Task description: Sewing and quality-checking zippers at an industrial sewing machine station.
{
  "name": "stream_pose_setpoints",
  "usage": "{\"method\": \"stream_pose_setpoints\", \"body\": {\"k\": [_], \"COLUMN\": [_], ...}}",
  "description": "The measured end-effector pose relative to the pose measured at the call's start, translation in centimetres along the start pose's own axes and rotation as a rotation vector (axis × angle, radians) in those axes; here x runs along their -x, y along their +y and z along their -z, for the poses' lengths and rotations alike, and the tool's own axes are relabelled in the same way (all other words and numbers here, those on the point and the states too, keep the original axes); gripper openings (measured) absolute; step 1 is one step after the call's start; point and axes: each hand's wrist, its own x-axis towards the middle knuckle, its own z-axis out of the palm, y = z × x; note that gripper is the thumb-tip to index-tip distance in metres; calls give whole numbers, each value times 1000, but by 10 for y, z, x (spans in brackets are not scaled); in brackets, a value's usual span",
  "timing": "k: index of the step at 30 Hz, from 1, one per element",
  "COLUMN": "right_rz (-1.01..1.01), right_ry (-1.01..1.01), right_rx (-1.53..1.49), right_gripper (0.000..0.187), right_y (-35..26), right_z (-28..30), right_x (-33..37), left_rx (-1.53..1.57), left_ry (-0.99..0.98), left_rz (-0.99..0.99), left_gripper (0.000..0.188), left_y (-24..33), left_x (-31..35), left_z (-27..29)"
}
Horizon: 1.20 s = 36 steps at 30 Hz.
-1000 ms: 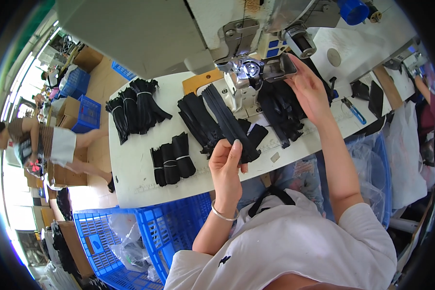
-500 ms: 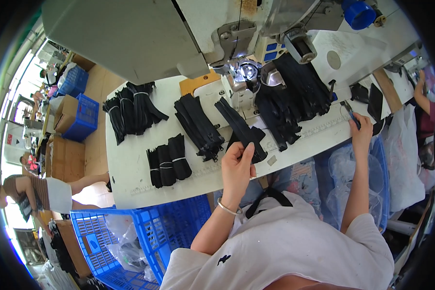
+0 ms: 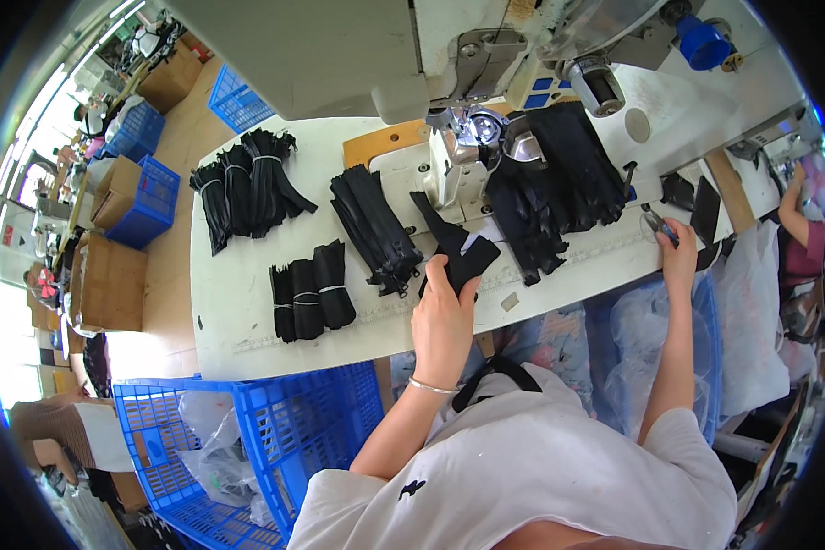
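My left hand (image 3: 443,316) is closed, thumb and fingers gripping a black fabric piece (image 3: 472,264) over the table's front edge. A small white patch shows on that piece, and a narrow black strip (image 3: 431,213) reaches from it toward the sewing machine (image 3: 472,137). At the right, my right hand (image 3: 678,252) is wrapped round a pair of thread snips (image 3: 658,225), their metal tips pointing away from me. Left of my left hand lies a stack of black zippers (image 3: 373,229). More loose black zippers (image 3: 573,174) are heaped right of the machine head.
Tied bundles of black zippers (image 3: 252,183) and rolled ones (image 3: 312,291) lie on the white table (image 3: 234,316). Blue crates (image 3: 247,440) with plastic bags stand below its front edge. Dark flat pieces (image 3: 704,211) lie far right. Another person (image 3: 64,431) is at the left.
The black piece in my left hand has been turned, and its white patch now shows. My right hand stays on the snips. The view has shifted slightly.
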Motion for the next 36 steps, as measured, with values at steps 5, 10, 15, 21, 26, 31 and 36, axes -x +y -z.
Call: {"method": "stream_pose_setpoints", "body": {"k": [5, 10, 15, 21, 26, 31, 36], "right_rz": [-130, -24, 428, 787, 855, 884, 839], "right_ry": [133, 12, -227, 9, 22, 49, -9], "right_rx": [-74, -423, -360, -36, 179, 229, 342], "right_gripper": [21, 33, 38, 23, 16, 16, 19], "right_y": [-22, -110, -219, -284, -293, -298, -297], "right_z": [21, 65, 68, 46, 49, 49, 45], "right_x": [-18, -27, -44, -71, -72, -69, -70], "left_rx": [-196, -255, -238, -305, -345, -318, -297], "left_ry": [57, 96, 185, 362, 526, 527, 556], "left_rz": [-92, -70, -189, -561, -589, -588, -573], "left_gripper": [35, 32, 32, 29, 26, 27, 26], "left_y": [0, 0, -10, -41, -58, -58, -58], "left_x": [5, 10, 17, 26, 23, 20, 21], "left_z": [9, 15, 7, 22, 27, 21, 23]}}
